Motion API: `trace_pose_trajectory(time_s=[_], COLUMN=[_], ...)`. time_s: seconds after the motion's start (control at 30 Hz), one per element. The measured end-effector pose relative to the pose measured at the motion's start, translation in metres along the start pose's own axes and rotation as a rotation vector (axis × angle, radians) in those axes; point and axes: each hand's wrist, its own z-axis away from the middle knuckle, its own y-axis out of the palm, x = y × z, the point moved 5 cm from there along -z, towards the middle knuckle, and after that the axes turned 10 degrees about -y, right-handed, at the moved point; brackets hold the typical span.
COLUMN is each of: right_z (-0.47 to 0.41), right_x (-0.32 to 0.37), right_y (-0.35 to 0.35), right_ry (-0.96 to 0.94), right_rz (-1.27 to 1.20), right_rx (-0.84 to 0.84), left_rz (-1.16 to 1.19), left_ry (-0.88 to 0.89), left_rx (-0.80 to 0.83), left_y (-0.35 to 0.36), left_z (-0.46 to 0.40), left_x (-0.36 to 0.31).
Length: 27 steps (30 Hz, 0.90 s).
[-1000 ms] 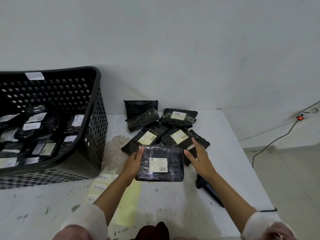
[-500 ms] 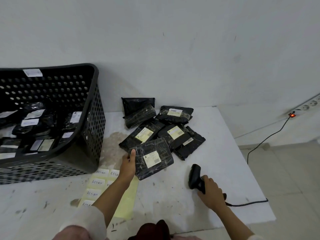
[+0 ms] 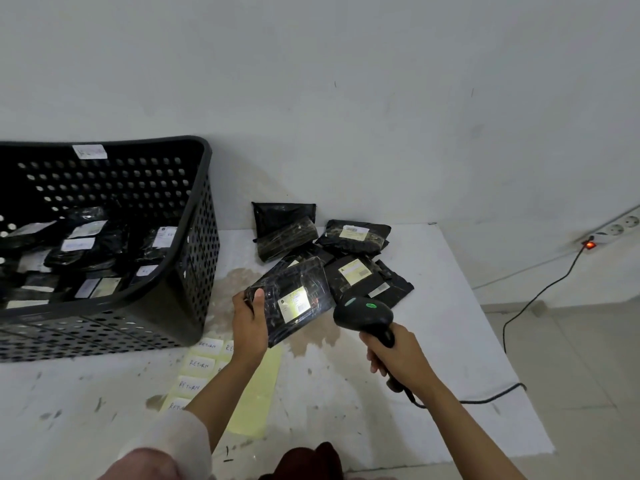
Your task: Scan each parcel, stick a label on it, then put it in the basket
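My left hand (image 3: 248,323) grips a black wrapped parcel (image 3: 294,299) by its left edge and holds it tilted above the table. Its pale printed label is lit by the scanner's light. My right hand (image 3: 398,355) is closed around the handle of a black barcode scanner (image 3: 365,311), whose head points at that label from the right. A pile of several black parcels (image 3: 353,271) lies behind on the white table (image 3: 433,375). The black perforated basket (image 3: 197,237) stands at the left with several labelled parcels inside. A yellow sheet of "RETURN" stickers (image 3: 197,365) lies under my left forearm.
The scanner's black cable (image 3: 485,400) trails off the table's right edge. A power strip (image 3: 613,232) with a red light sits on the floor by the wall, a cord running from it. The wall is close behind the parcels.
My right hand has lifted the scanner off the table and aimed it at the parcel. My left hand has raised and tilted the parcel; its label now glows under the scanner's light.
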Motion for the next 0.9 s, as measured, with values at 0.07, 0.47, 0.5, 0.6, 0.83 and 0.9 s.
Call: trace_pose_trajectory(time_s=[0.07,0.47,0.5,0.6,0.83,0.9], right_z=[0.004,0.016,0.017,0.018,0.019,0.019], right_x=[-0.002,-0.001,-0.002,-0.003,-0.004,-0.007], right_y=[0.001,0.003,0.003,0.003,0.002,0.002], right_ry=[-0.005,0.008,0.010,0.011,0.038,0.056], right_rz=[-0.007,-0.186,-0.189,-0.198,-0.228,-0.259], right_rx=[0.011,0.032,0.029,0.022,0.040,0.035], left_rz=[0.009,0.015,0.014,0.017,0.009,0.016], left_ry=[0.021,0.042,0.041,0.037,0.024,0.001], left_rx=[-0.005,-0.002,-0.004,-0.005,0.007,0.006], left_y=[-0.001,-0.001,-0.001,-0.002,0.001,0.004], left_z=[0.002,0.007,0.007,0.006,0.006,0.006], left_x=[-0.002,-0.001,-0.001,-0.001,0.001,0.002])
